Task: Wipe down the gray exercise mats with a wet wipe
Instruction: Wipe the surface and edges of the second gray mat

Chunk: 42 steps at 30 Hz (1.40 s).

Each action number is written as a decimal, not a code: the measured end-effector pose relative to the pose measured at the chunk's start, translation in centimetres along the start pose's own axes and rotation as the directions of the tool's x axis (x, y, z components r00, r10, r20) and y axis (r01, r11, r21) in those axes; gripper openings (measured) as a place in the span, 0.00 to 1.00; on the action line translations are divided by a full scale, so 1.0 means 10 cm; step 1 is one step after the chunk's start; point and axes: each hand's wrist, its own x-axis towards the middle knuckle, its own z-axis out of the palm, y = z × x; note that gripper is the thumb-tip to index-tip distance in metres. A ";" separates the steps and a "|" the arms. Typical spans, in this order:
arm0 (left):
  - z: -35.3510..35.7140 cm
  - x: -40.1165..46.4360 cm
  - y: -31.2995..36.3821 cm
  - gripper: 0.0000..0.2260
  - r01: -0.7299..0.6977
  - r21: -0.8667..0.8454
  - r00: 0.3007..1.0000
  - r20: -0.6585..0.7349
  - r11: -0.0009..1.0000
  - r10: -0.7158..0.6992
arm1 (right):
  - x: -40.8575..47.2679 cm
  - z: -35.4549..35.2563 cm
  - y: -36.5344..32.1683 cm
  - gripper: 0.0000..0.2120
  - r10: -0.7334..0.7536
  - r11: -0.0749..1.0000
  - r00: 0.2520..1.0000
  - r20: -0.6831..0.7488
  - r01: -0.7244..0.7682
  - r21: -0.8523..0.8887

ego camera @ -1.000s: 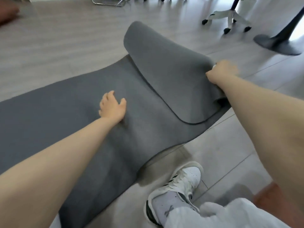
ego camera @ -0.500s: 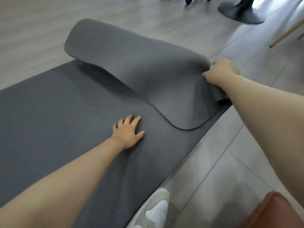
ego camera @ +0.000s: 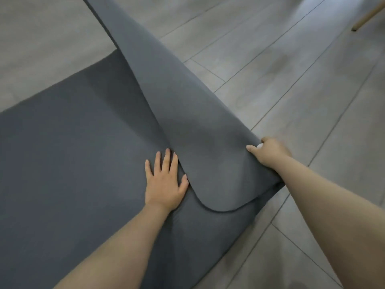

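A gray exercise mat (ego camera: 62, 153) lies across the floor, its right end folded back over itself in a long raised flap (ego camera: 187, 113). My left hand (ego camera: 164, 180) presses flat on the mat with straight fingers, right beside the flap's rounded corner. My right hand (ego camera: 268, 153) grips the folded edge of the flap at the mat's right side. A small bit of white wet wipe (ego camera: 260, 145) shows between its fingers.
Gray plank floor (ego camera: 302, 80) surrounds the mat on the right and far side. A light wooden furniture leg (ego camera: 366, 15) stands at the top right.
My left hand slid right along the mat up to the flap's corner. The view swung closer and rightward; the shoe and chair base dropped out of sight. My right hand kept its grip.
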 end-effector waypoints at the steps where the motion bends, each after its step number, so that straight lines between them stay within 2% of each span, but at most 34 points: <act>1: 0.02 0.02 0.02 0.36 0.002 0.011 1.000 -0.007 1.000 -0.002 | 0.04 0.03 0.06 0.24 -0.013 1.000 1.000 0.012 0.013 0.026; 3: 0.02 0.01 0.01 0.35 0.002 0.014 1.000 -0.015 1.000 -0.001 | 0.02 -0.01 0.07 0.28 -0.043 0.999 0.999 0.010 0.043 0.030; 5: 0.01 0.06 0.01 0.34 -0.008 0.022 1.000 -0.027 1.000 0.008 | 0.01 -0.18 -0.01 0.30 -0.104 0.992 0.989 -0.108 0.095 -0.088; 6: 0.03 0.07 0.00 0.34 -0.004 0.027 1.000 -0.012 1.000 0.004 | -0.03 -0.24 -0.12 0.27 -0.198 0.972 0.960 -0.200 0.167 -0.164; 8: 0.02 0.08 -0.01 0.33 0.000 0.045 1.000 0.002 0.999 0.000 | -0.26 -0.26 -0.54 0.25 -0.489 0.871 0.810 -0.324 0.431 -0.238; 9: 0.02 0.07 -0.01 0.33 -0.015 0.051 1.000 0.019 0.999 0.014 | -0.41 -0.21 -0.81 0.27 -0.635 0.772 0.709 -0.306 0.590 -0.236; 11: -0.04 0.07 0.02 0.33 -0.049 0.078 0.999 0.014 0.996 0.048 | -0.62 0.01 -1.33 0.27 -0.863 0.504 0.482 -0.147 0.826 -0.251; 13: -0.01 0.08 -0.03 0.28 0.027 0.026 0.999 0.019 0.999 -0.028 | -0.67 0.21 -1.72 0.23 -0.949 0.287 0.313 0.036 0.907 -0.310; 15: -0.05 0.12 -0.03 0.29 0.196 -0.038 0.980 0.043 0.980 -0.195 | -0.55 0.23 -1.93 0.19 -0.964 0.125 0.206 0.171 0.912 -0.391; 16: -0.08 0.13 -0.03 0.29 0.192 -0.024 0.981 0.046 0.981 -0.191 | -0.49 0.19 -1.99 0.19 -0.957 0.059 0.174 0.231 0.899 -0.434; 17: -0.08 0.11 -0.04 0.30 0.114 0.025 0.992 0.047 0.993 -0.115 | -0.45 0.14 -2.02 0.20 -0.945 0.005 0.156 0.287 0.886 -0.464; 19: -0.04 0.10 -0.03 0.34 -0.057 0.093 0.996 0.077 0.994 0.050 | -0.33 0.07 -2.02 0.22 -0.903 -0.072 0.167 0.395 0.849 -0.523; 21: -0.06 0.14 -0.04 0.34 -0.055 0.071 0.998 0.039 0.996 0.053 | -0.13 0.03 -1.95 0.23 -0.852 -0.086 0.232 0.470 0.823 -0.562; 22: -0.02 0.14 -0.06 0.34 -0.031 0.062 0.998 0.055 0.998 0.028 | -0.03 -0.03 -1.90 0.21 -0.830 -0.055 0.290 0.477 0.808 -0.587; 24: -0.04 0.13 -0.06 0.34 -0.005 0.034 0.996 0.089 0.999 0.002 | 0.15 -0.18 -1.77 0.18 -0.814 0.041 0.392 0.428 0.774 -0.632; 28: -0.06 0.14 -0.06 0.34 -0.027 0.025 0.996 0.081 0.999 0.025 | 0.52 -0.55 -1.45 0.14 -0.821 0.262 0.522 0.230 0.703 -0.661; 31: -0.06 0.14 -0.05 0.34 -0.019 0.044 0.996 0.083 0.999 0.016 | 0.86 -0.82 -1.20 0.14 -0.767 0.398 0.632 0.112 0.605 -0.690; 33: -0.05 0.14 -0.06 0.35 -0.022 0.061 0.997 0.077 0.998 0.017 | 1.09 -1.00 -1.02 0.15 -0.665 0.457 0.742 0.088 0.498 -0.737; 36: -0.04 0.14 -0.06 0.35 -0.025 0.066 0.996 0.082 0.998 0.020 | 1.41 -1.17 -0.59 0.16 -0.399 0.631 0.914 -0.076 0.214 -0.746; 38: -0.02 0.14 -0.05 0.34 -0.026 0.071 0.998 0.065 0.997 0.021 | 1.41 -1.18 -0.33 0.17 -0.297 0.701 0.943 -0.151 0.108 -0.704; 40: -0.01 0.14 -0.05 0.34 -0.021 0.078 0.998 0.054 0.997 0.017 | 1.27 -1.02 -0.08 0.19 -0.327 0.791 0.926 -0.189 0.160 -0.590; 42: -0.02 0.14 -0.06 0.34 -0.028 0.091 0.998 0.058 0.995 0.022 | 0.91 -0.69 0.12 0.26 -0.295 0.872 0.946 -0.134 0.210 -0.442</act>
